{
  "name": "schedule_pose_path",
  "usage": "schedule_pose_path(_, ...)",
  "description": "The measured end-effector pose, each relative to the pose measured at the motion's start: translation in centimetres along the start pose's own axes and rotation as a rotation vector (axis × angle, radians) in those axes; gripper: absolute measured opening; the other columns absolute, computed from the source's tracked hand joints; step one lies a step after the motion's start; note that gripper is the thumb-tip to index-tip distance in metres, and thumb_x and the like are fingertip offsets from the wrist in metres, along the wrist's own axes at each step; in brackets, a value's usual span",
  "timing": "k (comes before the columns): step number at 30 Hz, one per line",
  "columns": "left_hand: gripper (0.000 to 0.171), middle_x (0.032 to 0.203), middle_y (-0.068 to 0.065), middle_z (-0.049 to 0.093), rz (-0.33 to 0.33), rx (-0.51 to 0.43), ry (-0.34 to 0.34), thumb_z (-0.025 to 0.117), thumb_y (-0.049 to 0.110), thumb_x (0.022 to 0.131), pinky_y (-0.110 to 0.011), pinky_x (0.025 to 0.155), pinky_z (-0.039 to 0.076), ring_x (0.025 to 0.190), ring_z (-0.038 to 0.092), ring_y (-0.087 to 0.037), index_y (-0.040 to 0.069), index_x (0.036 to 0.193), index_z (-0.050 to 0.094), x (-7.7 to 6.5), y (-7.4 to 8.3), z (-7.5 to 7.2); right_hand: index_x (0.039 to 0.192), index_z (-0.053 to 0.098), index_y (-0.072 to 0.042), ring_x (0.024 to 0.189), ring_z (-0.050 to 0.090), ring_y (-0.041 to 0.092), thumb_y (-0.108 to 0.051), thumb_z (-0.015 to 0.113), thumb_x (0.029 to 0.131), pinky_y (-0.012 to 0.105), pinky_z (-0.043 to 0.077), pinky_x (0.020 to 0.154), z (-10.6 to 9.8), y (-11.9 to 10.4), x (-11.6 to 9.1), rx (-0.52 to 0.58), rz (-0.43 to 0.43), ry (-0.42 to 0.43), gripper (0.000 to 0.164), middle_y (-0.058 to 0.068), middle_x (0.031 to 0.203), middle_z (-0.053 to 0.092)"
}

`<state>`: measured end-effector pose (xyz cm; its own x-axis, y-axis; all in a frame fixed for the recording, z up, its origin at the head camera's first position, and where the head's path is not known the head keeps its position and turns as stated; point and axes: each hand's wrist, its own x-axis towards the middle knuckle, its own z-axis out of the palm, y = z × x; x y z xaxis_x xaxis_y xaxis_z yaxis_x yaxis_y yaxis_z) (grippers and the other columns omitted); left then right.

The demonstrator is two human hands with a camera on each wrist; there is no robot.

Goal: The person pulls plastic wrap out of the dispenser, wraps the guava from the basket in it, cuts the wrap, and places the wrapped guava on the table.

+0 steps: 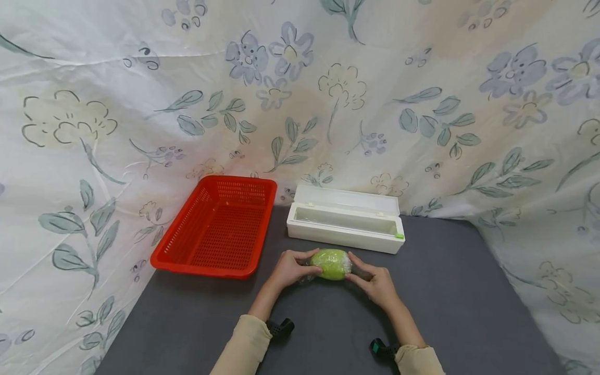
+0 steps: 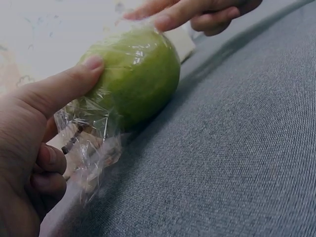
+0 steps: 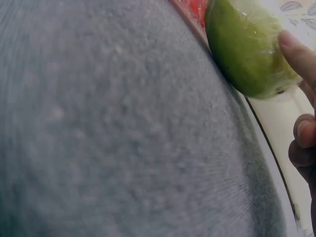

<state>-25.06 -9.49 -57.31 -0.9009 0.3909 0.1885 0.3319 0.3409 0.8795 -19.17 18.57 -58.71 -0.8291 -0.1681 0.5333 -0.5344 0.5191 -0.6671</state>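
Note:
A smooth green fruit, its exact kind unclear, is wrapped in clear cling film. At its left end my left hand pinches it between thumb and fingers. Loose crumpled film hangs from that end in the left wrist view. My right hand holds the opposite end, where the film looks whitish and bunched. The right wrist view shows the fruit low over the grey surface, a right fingertip pressed on the film.
Behind the fruit stands a long white cling film box, its lid raised and a small green piece at its right end. A red plastic basket sits at the left on the dark grey tabletop. Flowered cloth hangs behind.

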Motion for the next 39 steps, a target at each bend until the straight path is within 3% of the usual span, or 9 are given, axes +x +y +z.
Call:
schedule_pose_path(3,0.059,0.128,-0.008,0.075,0.008,0.002,-0.008,0.094,0.036,0.081,-0.025,0.073,0.050,0.085,0.065,-0.007,0.021,0.135,0.074,0.2,0.1,0.1,0.129,0.076,-0.006,0.078,0.072,-0.006,-0.003,0.083,0.089,0.006,0.051,0.066,0.1,-0.2,0.3,0.010,-0.013,0.028,0.041,0.015,0.120,0.077)
schedule_pose_path(6,0.059,0.128,-0.009,0.075,0.006,-0.003,-0.012,0.094,0.036,0.081,-0.024,0.071,0.050,0.080,0.063,-0.005,0.021,0.135,0.074,0.2,0.2,0.2,0.119,0.080,-0.004,0.115,0.068,0.005,0.001,0.083,0.087,0.008,0.051,0.089,0.5,-0.6,0.8,0.009,-0.043,0.091,0.032,0.013,0.125,0.075)
schedule_pose_path(9,0.059,0.128,-0.010,0.075,-0.004,-0.006,-0.012,0.094,0.036,0.082,-0.026,0.078,0.054,0.092,0.069,-0.008,0.022,0.135,0.074,0.2,0.1,0.3,0.121,0.079,-0.005,0.109,0.067,-0.004,-0.001,0.084,0.087,0.008,0.052,0.084,0.7,-0.8,1.0,-0.011,-0.046,0.108,0.034,0.011,0.121,0.076)
schedule_pose_path(11,0.059,0.130,-0.009,0.074,-0.013,-0.005,-0.010,0.094,0.037,0.082,-0.028,0.084,0.055,0.103,0.071,-0.010,0.022,0.136,0.074,0.2,-0.1,0.3,0.127,0.077,-0.007,0.084,0.068,-0.012,-0.004,0.085,0.088,0.005,0.051,0.070,0.6,-0.9,1.0,-0.020,-0.030,0.076,0.040,0.011,0.124,0.075)
schedule_pose_path(16,0.059,0.130,-0.010,0.074,-0.021,-0.009,-0.010,0.093,0.037,0.083,-0.026,0.078,0.053,0.093,0.069,-0.009,0.022,0.136,0.074,0.1,-0.4,0.2,0.138,0.071,-0.006,0.043,0.021,-0.015,-0.008,0.090,0.083,0.014,0.032,0.043,-0.3,-0.4,0.7,-0.034,-0.034,-0.041,0.058,0.014,0.136,0.070)
schedule_pose_path(21,0.058,0.130,-0.010,0.074,-0.026,-0.016,-0.006,0.093,0.038,0.082,-0.025,0.076,0.051,0.093,0.068,-0.009,0.025,0.135,0.074,0.2,-0.5,0.2,0.127,0.076,-0.005,0.078,0.059,-0.022,-0.006,0.088,0.083,0.003,0.046,0.068,-0.5,0.2,0.9,0.025,-0.019,-0.035,0.045,0.014,0.131,0.072)
schedule_pose_path(24,0.057,0.129,-0.009,0.075,-0.025,-0.006,-0.001,0.093,0.039,0.082,-0.028,0.084,0.054,0.107,0.071,-0.013,0.026,0.135,0.074,0.2,-0.5,0.2,0.123,0.078,-0.005,0.118,0.065,-0.002,-0.005,0.087,0.085,0.006,0.049,0.090,-0.3,0.1,1.1,0.036,-0.008,-0.027,0.039,0.012,0.128,0.073)
schedule_pose_path(29,0.056,0.127,-0.009,0.075,-0.024,-0.005,0.004,0.093,0.037,0.082,-0.035,0.091,0.058,0.114,0.072,-0.022,0.024,0.134,0.075,0.1,-0.3,0.1,0.120,0.079,-0.005,0.109,0.074,0.020,-0.001,0.084,0.087,0.006,0.050,0.088,-0.1,-0.3,1.4,-0.046,-0.071,0.006,0.033,0.010,0.125,0.075)
schedule_pose_path(39,0.058,0.127,-0.010,0.075,-0.011,-0.001,-0.006,0.094,0.037,0.081,-0.026,0.079,0.053,0.099,0.070,-0.012,0.024,0.134,0.075,0.3,-0.3,0.1,0.112,0.081,0.002,0.115,0.065,-0.005,0.007,0.083,0.085,0.010,0.054,0.083,0.0,-0.3,1.7,0.125,-0.066,0.022,0.028,0.020,0.121,0.074)
